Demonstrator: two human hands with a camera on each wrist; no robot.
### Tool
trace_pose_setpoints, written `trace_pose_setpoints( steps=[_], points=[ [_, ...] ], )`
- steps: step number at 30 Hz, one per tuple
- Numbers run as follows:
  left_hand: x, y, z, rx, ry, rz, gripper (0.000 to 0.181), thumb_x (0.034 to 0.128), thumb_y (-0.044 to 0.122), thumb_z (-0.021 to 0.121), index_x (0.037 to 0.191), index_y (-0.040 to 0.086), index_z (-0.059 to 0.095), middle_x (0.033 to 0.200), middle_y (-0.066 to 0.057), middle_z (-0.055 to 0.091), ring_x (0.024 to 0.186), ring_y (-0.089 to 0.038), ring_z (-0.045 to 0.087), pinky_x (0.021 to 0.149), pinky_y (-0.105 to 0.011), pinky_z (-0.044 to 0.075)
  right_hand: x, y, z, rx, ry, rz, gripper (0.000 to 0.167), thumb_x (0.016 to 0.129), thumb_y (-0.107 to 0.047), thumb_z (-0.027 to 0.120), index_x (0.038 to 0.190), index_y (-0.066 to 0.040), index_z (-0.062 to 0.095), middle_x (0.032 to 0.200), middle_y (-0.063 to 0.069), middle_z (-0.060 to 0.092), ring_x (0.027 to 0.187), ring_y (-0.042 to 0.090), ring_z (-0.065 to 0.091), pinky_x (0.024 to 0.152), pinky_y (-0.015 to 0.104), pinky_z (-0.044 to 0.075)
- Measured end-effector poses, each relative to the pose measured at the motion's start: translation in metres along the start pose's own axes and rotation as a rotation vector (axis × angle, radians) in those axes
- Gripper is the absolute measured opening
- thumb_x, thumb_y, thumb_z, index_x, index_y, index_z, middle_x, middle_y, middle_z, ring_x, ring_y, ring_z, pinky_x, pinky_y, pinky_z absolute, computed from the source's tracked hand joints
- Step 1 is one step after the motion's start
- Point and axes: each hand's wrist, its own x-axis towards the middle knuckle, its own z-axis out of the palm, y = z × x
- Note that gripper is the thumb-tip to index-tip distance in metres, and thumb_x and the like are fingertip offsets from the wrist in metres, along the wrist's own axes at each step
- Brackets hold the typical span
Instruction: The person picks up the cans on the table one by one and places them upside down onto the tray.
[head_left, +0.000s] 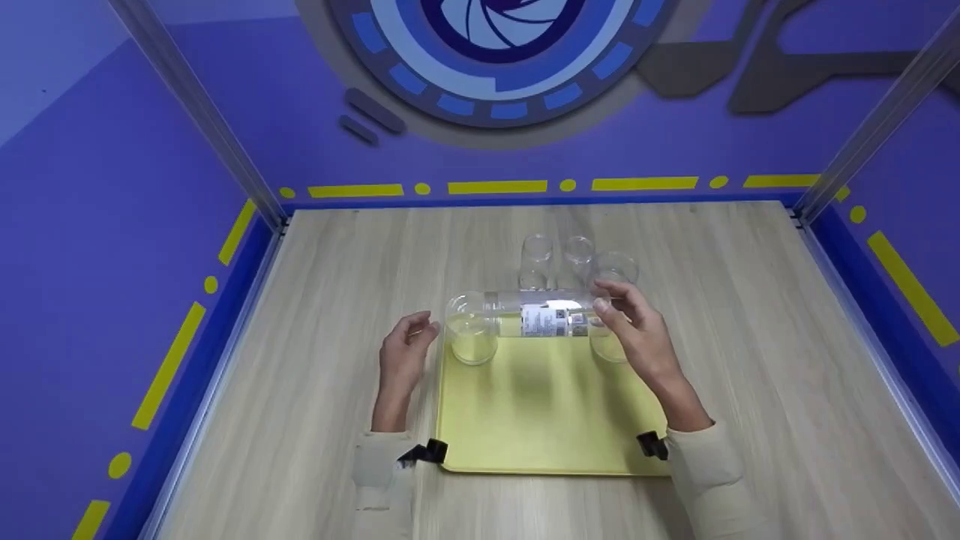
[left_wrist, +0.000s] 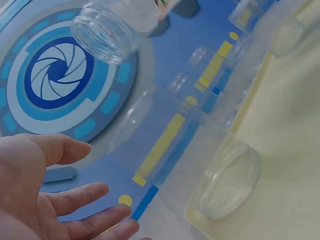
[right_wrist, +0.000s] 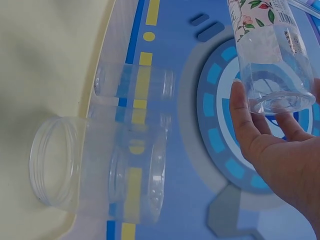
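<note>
My right hand (head_left: 637,334) grips the base end of a clear bottle (head_left: 510,315) held sideways above the yellow tray, its threaded mouth toward the left. The bottle (right_wrist: 272,55) carries a floral label with a barcode. My left hand (head_left: 405,352) holds nothing; its fingers are loosely bent, just left of a clear wide jar (head_left: 471,349) on the tray's back left corner. In the left wrist view this jar (left_wrist: 227,185) stands beside my fingers (left_wrist: 85,197). Another clear jar (right_wrist: 55,165) stands on the tray's right side, partly hidden in the head view by bottle and hand.
Two narrow clear containers (head_left: 536,259) stand behind the yellow tray (head_left: 547,420). The tray lies on a wood-grain table (head_left: 322,375). Blue walls (head_left: 247,112) enclose the back and sides. Black camera mounts (head_left: 431,451) sit at both wrists.
</note>
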Motion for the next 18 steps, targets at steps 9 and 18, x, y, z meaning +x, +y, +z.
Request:
trace_pose_setpoints(
  steps=[9, 18],
  points=[
    [0.006, -0.017, 0.001, 0.15, -0.011, -0.046, 0.047, 0.0989, 0.031, 0.068, 0.137, 0.004, 0.068, 0.137, -0.018, 0.066, 0.127, -0.036, 0.062, 0.108, -0.051, 0.048, 0.0, -0.004, -0.006, -0.01, 0.025, -0.008, 0.036, 0.105, -0.006, 0.064, 0.139, 0.005, 0.061, 0.136, 0.024, 0.064, 0.117, 0.017, 0.063, 0.096, 0.025, 0.052],
    [0.01, -0.027, 0.004, 0.336, 0.006, 0.006, 0.045, 0.0971, 0.031, 0.07, 0.133, 0.003, 0.07, 0.133, -0.019, 0.068, 0.127, -0.038, 0.061, 0.107, -0.052, 0.048, 0.0, -0.007, -0.012, -0.032, 0.02, -0.013, 0.038, 0.104, -0.005, 0.066, 0.14, 0.004, 0.061, 0.134, 0.019, 0.065, 0.113, 0.018, 0.063, 0.095, 0.025, 0.051]
  ],
)
